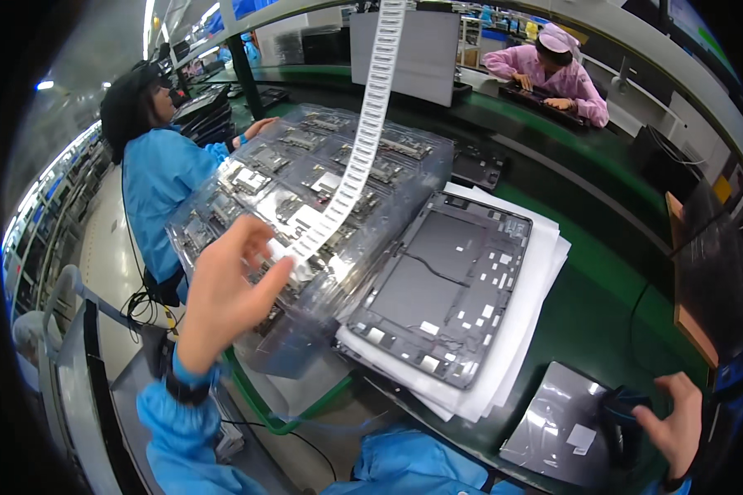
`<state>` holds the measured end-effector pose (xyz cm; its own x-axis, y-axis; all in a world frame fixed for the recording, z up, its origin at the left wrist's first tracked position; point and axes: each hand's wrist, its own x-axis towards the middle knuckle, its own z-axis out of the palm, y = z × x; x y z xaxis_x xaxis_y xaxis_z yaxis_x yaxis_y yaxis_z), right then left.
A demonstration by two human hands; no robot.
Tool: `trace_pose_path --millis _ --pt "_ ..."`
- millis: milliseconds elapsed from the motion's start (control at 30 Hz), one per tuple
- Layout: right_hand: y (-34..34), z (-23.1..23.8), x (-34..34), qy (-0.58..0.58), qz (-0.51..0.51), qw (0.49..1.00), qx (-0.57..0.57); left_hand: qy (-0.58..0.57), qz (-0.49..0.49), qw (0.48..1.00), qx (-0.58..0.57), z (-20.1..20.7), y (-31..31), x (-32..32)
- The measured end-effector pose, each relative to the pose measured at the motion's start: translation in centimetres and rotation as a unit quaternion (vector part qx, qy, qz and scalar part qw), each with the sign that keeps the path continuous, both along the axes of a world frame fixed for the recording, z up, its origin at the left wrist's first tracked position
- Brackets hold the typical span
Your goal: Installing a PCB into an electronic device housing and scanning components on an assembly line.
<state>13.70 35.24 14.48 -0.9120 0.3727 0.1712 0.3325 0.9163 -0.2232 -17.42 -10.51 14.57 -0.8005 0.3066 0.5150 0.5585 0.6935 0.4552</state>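
My left hand point(227, 293) is raised over the near side of a stack of clear plastic trays point(260, 351). Its thumb and fingers close on the lower end of a long white strip of printed labels point(363, 148), which runs up past the top edge of the view. Circuit boards point(252, 179) lie in the tray compartments. At the lower right, my right hand point(677, 425) has its thumb and fingers apart beside a black handheld device point(623, 421), possibly a scanner. That device overlaps a dark grey flat panel point(553, 412) bearing a small white label point(581, 439).
A black laptop casing point(437, 247) with a cable rests on white sheets point(532, 305) on the green bench point(586, 313). A co-worker in blue point(161, 181) stands left; another in pink point(553, 70) works across the bench. A green-rimmed bin point(285, 425) is below the trays.
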Motion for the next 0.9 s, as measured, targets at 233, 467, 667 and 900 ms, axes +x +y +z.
trace_pose_path --millis 233,467,667,900 --pt "1.4 -5.1 4.7 0.029 -0.082 0.989 -0.122 -0.265 -0.172 0.947 0.062 1.0 2.0 -5.8" --pt "-1.5 -4.5 4.3 -0.002 -0.199 0.877 -0.436 0.035 -0.269 0.961 -0.044 2.2 4.0 -3.7" --pt "-0.3 -3.4 2.1 -0.076 -0.172 0.903 -0.385 -0.138 -0.011 0.98 -0.142 -0.6 -1.6 -1.1" --pt "-1.6 -2.0 6.1 -0.007 -0.185 0.916 -0.357 -0.008 -0.085 0.986 -0.146 -2.8 -2.7 -4.0"
